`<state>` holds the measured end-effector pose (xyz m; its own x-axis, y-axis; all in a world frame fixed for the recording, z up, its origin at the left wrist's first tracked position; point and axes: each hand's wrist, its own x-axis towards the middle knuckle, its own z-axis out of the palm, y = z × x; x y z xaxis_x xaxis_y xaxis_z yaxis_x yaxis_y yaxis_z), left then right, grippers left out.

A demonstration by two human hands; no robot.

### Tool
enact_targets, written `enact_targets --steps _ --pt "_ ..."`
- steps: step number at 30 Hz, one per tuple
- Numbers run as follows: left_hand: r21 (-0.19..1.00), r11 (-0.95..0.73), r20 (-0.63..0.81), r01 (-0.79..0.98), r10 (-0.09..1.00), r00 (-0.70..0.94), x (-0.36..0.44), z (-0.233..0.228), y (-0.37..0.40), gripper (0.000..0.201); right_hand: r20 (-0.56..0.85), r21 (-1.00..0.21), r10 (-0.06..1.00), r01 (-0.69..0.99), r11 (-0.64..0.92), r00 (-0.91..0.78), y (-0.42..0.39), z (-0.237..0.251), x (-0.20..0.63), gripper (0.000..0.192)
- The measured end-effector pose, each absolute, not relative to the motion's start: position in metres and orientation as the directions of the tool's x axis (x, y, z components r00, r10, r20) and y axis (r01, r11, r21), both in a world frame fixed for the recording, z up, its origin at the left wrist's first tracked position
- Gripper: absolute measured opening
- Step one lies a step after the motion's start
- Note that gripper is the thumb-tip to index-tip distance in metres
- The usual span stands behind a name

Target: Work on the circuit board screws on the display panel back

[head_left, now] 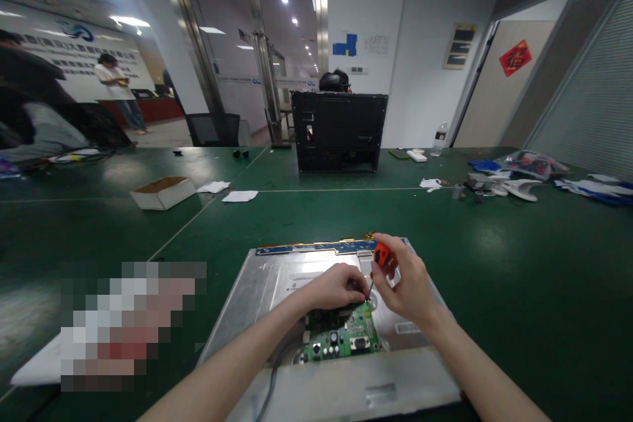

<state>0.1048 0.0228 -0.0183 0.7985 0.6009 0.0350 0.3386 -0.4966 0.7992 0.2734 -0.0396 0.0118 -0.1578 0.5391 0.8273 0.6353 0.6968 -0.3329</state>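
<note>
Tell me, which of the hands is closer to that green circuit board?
Left. The left hand rests right at the green circuit board's upper edge, fingers touching it. The right hand hovers slightly higher and off to the side, gripping an orange screwdriver.

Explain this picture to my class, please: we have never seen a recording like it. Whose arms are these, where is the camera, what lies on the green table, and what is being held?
There is one picture, taken by a camera worn on a person's head, looking forward and down, so the two bare arms are that person's own. The right hand grips a small screwdriver with an orange handle, its tip pointing down. The left hand rests with its fingertips beside that tip, on a green circuit board. The board sits on the metal back of a flat screen panel, which lies on the green table. Further off are an open cardboard box, sheets of paper, a black case standing upright and a water bottle. Other people work in the background on the left.
</note>
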Motion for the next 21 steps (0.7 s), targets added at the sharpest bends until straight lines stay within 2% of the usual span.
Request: enact_targets --steps 7,11,21 --pt "0.803 -0.477 0.010 0.358 0.611 0.792 0.1058 -0.0207 0.0232 0.012 0.851 -0.291 0.504 0.667 0.686 -0.147 -0.0354 0.0095 0.2729 0.033" --pt "0.804 -0.468 0.005 0.367 0.622 0.783 0.1060 -0.0181 0.0218 0.009 0.842 -0.306 0.518 0.657 0.689 -0.152 -0.0356 0.0096 0.2736 0.033" --pt "0.792 -0.494 0.010 0.359 0.598 0.801 0.1054 -0.0166 0.0217 0.012 0.818 -0.348 0.554 0.633 0.692 -0.156 -0.0401 0.0126 0.2734 0.044"
